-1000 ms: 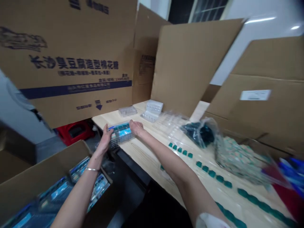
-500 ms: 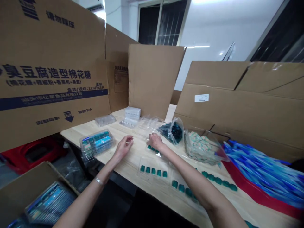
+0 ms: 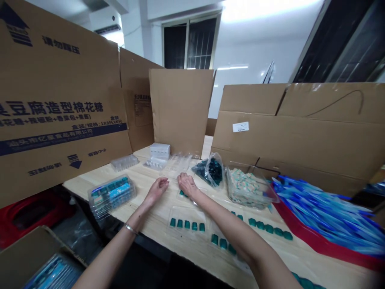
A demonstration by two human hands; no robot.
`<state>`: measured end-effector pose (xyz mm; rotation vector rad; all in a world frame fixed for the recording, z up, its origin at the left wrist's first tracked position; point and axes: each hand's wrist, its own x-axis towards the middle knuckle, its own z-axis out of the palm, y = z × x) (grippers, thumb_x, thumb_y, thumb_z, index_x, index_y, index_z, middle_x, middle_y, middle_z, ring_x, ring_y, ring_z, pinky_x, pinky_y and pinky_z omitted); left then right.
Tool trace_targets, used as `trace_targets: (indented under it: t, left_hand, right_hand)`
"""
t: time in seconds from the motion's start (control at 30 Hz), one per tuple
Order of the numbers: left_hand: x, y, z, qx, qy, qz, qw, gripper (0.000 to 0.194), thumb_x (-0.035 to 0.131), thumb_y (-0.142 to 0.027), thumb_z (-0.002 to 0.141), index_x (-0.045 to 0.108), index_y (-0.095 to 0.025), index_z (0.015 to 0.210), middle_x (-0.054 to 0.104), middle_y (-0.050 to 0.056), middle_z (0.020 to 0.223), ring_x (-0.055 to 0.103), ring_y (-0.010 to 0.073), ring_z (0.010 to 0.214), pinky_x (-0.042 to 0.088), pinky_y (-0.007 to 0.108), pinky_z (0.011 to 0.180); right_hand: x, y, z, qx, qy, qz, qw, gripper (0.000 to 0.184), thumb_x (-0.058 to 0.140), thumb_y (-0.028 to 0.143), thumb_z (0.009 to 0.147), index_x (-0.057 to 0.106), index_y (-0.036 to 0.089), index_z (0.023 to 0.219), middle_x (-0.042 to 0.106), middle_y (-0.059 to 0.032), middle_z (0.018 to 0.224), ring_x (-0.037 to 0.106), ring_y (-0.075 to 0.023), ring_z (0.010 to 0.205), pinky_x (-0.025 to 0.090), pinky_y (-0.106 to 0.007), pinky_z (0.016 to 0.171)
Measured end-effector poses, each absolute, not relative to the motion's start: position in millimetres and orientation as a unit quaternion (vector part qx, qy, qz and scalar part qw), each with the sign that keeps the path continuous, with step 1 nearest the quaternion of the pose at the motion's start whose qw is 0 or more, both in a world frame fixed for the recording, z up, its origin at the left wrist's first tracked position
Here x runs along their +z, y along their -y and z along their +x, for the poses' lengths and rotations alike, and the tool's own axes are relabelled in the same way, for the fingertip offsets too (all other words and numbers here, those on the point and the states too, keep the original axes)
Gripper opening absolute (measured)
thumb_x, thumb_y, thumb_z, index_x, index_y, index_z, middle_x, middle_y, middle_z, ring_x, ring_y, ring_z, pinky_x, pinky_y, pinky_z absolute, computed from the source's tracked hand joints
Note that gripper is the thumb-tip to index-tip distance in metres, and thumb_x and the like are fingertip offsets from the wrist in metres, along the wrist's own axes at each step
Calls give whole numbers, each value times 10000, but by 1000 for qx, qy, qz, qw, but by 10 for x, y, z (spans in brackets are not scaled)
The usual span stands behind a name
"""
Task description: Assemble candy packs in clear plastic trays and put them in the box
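Observation:
My right hand (image 3: 186,184) is bent over a clear plastic tray at the middle of the table, fingertips pinched downward. Whatever is between those fingers is hidden. Small dark green pieces (image 3: 183,194) sit in a row just below it. My left hand (image 3: 158,189) hovers to the left with loosely curled fingers and nothing visible in it. Nearer to me lies another clear tray (image 3: 188,213) with a row of green pieces (image 3: 187,224). More green pieces (image 3: 223,243) show beside my right forearm, which covers part of their row.
Packed clear trays (image 3: 112,194) are stacked at the left edge. Behind my hands are a bag of dark green pieces (image 3: 214,171), a clear bin of small packets (image 3: 245,184) and white boxes (image 3: 160,151). Blue packets (image 3: 327,216) fill a red tray (image 3: 303,237). Cardboard (image 3: 182,112) walls the back.
The view has turned slightly right and tilted up, so things appear shifted left. My right hand stays at the same tray, its fingers bent further down. My left hand has hardly moved.

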<state>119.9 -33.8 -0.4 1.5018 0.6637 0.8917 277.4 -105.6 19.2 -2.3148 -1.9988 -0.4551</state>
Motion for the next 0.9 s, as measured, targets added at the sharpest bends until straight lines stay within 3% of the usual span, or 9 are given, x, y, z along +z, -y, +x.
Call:
trace_targets:
  t: [0.17, 0.33, 0.53, 0.73, 0.9]
  left_hand:
    - [83, 403, 1128, 366, -288, 625, 626, 505, 751, -398, 579, 564, -141, 972, 642, 121, 1014, 610, 207, 896, 473, 341, 777]
    - [194, 487, 1105, 358, -285, 595, 660, 488, 699, -452, 667, 542, -143, 1010, 615, 147, 1092, 624, 194, 896, 483, 335, 796]
    - [452, 671, 1192, 309, -178, 455, 816, 455, 579, -509, 773, 498, -189, 1086, 538, 160, 1243, 615, 240, 1007, 490, 393, 862]
    - [701, 1142, 1529, 218, -44, 512, 830, 422, 645, -310, 778, 492, -191, 1153, 558, 154, 1235, 623, 257, 1003, 500, 421, 854]
    - [740, 1427, 1788, 157, -34, 568, 807, 359, 616, -352, 794, 527, -157, 1082, 603, 152, 1163, 655, 252, 921, 532, 382, 766]
  right_hand:
    - [241, 1043, 2881, -135, 635, -759, 45, 344, 487, 104, 786, 516, 99, 1129, 555, -169, 1052, 498, -263, 1002, 437, -337, 795]
    - [461, 1288, 3035, -136, 662, -732, 88, 439, 559, 262, 787, 460, 146, 1199, 524, -125, 1117, 477, -226, 1047, 415, -315, 860]
    - [718, 2050, 2931, -219, 731, -628, 153, 421, 566, 196, 783, 461, 145, 1188, 500, -129, 1166, 469, -241, 1048, 413, -366, 888]
    - [802, 2795, 2717, -233, 708, -654, 131, 354, 533, 162, 813, 494, 157, 1165, 529, -132, 1136, 509, -251, 1026, 448, -398, 865]
    - [948, 3304, 2986, -200, 588, -721, 308, 410, 534, 368, 838, 493, 177, 1198, 494, -143, 1199, 501, -257, 1077, 455, -406, 882]
